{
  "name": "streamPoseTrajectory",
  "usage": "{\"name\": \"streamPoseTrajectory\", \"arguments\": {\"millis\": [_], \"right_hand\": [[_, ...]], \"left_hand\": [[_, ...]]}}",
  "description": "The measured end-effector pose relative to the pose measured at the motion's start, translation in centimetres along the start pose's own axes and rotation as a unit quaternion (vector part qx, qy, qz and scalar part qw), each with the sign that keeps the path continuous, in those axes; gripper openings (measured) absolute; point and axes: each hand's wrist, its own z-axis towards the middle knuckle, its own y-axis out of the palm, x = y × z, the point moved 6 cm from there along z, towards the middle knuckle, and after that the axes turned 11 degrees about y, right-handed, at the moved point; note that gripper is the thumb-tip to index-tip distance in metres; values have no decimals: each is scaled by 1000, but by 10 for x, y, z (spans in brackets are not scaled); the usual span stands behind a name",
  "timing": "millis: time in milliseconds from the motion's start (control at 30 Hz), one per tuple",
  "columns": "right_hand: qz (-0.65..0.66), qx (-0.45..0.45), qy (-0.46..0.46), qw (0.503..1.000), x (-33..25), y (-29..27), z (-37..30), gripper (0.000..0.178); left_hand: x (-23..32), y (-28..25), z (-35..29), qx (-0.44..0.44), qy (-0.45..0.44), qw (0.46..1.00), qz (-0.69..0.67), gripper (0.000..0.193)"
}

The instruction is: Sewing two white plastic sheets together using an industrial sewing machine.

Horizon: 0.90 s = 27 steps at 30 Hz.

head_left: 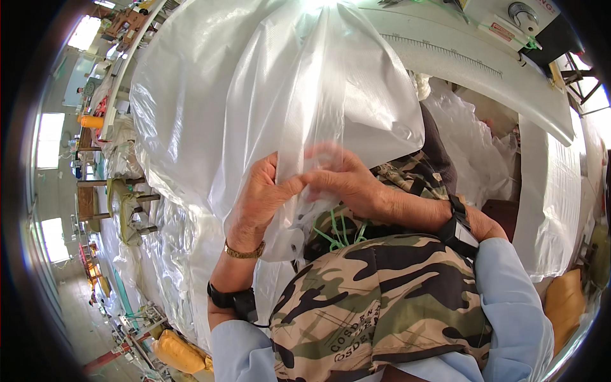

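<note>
A large translucent white plastic sheet point(254, 95) drapes in folds off the table toward me. My left hand point(258, 194) is closed on a gathered strip of it, thumb toward the middle. Against it, thumb tip near thumb tip, my right hand point(340, 181) curls round the same strip; its fingers are smeared by motion. The strip's lower end hangs between my forearms. Green strings point(340, 229) lie just below my right hand, by the camouflage apron point(382, 293).
A white table with a printed ruler scale point(445, 51) curves across the upper right, with a white machine point(509, 22) on it. Crumpled clear plastic point(474, 137) hangs beneath. More plastic sheeting point(178, 254) lies at left, beside a wooden stool point(124, 210).
</note>
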Motion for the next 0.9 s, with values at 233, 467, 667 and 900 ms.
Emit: {"name": "streamPoseTrajectory", "arguments": {"millis": [233,467,667,900], "right_hand": [[-27,26,-18,999,-13,-24,-19,7],[-122,53,-44,990,-27,-8,-32,6],[-374,59,-201,903,-71,36,-43,8],[-513,53,-178,838,-61,43,-22,10]], "left_hand": [[1,-48,0,81,52,986,138,26],[9,-45,-6,109,134,859,482,12],[59,11,-16,106,218,801,547,14],[37,4,-4,32,184,903,387,3]]}}
